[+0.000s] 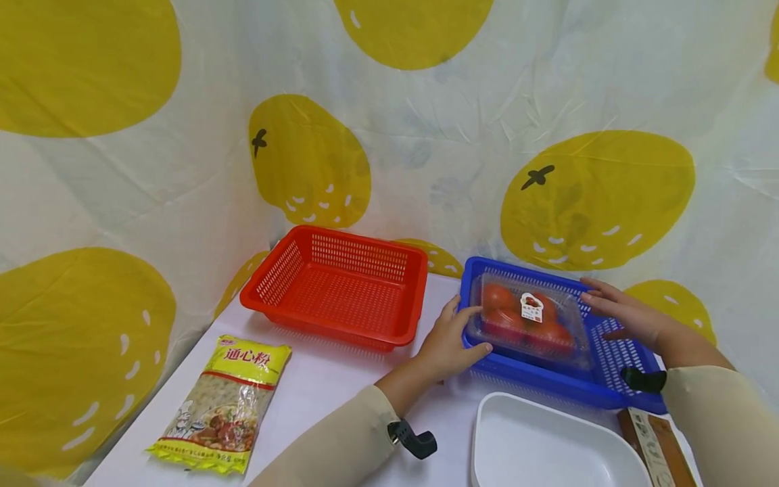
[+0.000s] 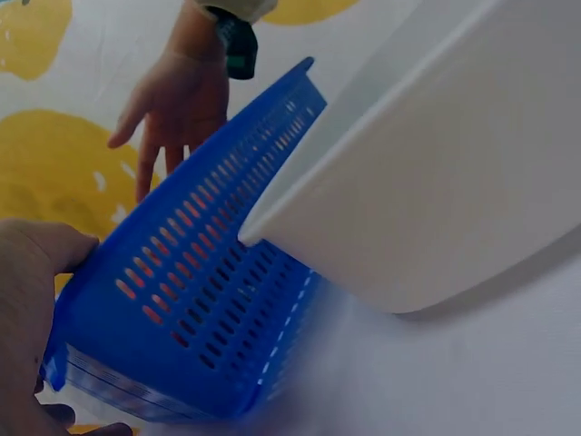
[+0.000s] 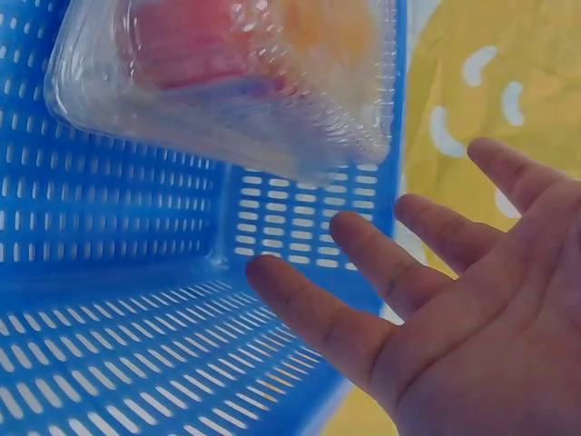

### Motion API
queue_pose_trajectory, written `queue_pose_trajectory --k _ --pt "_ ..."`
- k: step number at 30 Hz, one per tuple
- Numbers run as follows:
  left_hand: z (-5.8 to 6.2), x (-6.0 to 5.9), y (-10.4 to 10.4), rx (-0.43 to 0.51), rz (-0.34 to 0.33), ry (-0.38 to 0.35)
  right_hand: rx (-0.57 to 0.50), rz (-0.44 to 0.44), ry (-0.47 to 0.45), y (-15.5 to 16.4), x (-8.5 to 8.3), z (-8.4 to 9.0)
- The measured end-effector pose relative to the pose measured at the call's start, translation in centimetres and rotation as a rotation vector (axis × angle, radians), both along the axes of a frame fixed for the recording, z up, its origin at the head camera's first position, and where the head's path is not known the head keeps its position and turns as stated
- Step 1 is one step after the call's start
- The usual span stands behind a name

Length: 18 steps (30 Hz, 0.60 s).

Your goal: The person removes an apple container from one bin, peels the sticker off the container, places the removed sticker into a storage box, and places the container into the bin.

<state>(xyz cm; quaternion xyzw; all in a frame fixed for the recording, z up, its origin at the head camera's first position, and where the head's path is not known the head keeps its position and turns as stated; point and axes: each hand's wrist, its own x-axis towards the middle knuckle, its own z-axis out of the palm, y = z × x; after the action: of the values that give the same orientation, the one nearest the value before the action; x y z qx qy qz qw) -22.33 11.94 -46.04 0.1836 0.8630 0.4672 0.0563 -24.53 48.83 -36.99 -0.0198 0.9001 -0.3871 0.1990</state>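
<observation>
A blue slotted basket (image 1: 535, 375) stands at the right of the white table and holds a clear plastic box of tomatoes (image 1: 526, 321). My left hand (image 1: 450, 338) grips the basket's left end, thumb along the front corner and fingers over the rim against the box. The left wrist view shows that hand (image 2: 27, 300) on the blue basket (image 2: 209, 291). My right hand (image 1: 621, 314) hovers over the basket's right half, fingers straight and spread beside the box. In the right wrist view the right hand (image 3: 454, 300) is apart from the tomato box (image 3: 227, 82) inside the blue basket (image 3: 118, 272).
An empty red basket (image 1: 341, 291) sits left of the blue one. A bag of pasta (image 1: 225, 402) lies at the front left. A white tray (image 1: 548, 446) is right in front of the blue basket, with a brown box (image 1: 657, 450) beside it. Spotted cloth walls the back.
</observation>
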Motion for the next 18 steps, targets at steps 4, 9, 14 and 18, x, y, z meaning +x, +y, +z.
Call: queue_pose_trajectory --k 4,9,14,18 --pt "-0.5 -0.1 0.0 0.055 0.014 -0.027 -0.036 0.012 -0.025 0.6 -0.9 -1.1" --pt "-1.1 -0.2 0.0 0.081 0.036 -0.075 -0.103 0.008 -0.005 1.3 -1.6 -3.1" --pt "-1.6 0.0 0.0 0.086 0.027 -0.112 -0.173 -0.026 0.004 2.0 -1.9 -5.1" --pt "-1.8 0.0 -0.1 0.088 0.031 -0.111 -0.232 -0.022 0.005 2.4 -2.3 -6.2"
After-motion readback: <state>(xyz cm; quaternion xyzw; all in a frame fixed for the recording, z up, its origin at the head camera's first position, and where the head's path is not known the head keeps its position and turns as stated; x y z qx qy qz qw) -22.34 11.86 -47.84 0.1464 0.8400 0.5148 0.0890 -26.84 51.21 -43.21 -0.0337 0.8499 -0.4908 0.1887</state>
